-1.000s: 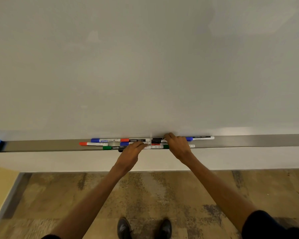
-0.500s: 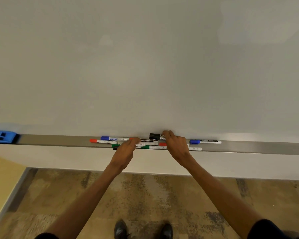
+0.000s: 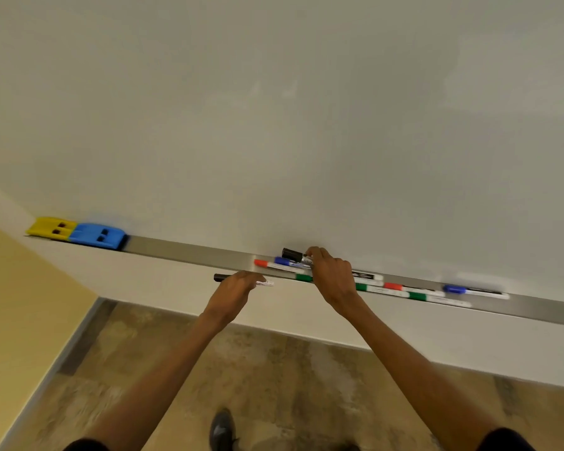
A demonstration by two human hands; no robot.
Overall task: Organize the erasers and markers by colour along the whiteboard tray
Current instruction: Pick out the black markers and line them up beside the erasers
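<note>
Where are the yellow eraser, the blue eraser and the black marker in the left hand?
yellow eraser point(image 3: 51, 228), head view, on its top face.
blue eraser point(image 3: 96, 236), head view, on its top face.
black marker point(image 3: 221, 277), head view, on its black cap, sticking out of the left hand point(image 3: 233, 288).

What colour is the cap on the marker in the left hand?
Black. The marker in the left hand shows its cap best in the head view.

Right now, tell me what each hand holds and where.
Left hand: black marker, gripped mid-barrel. Right hand: another black marker, pinched at its barrel end.
</note>
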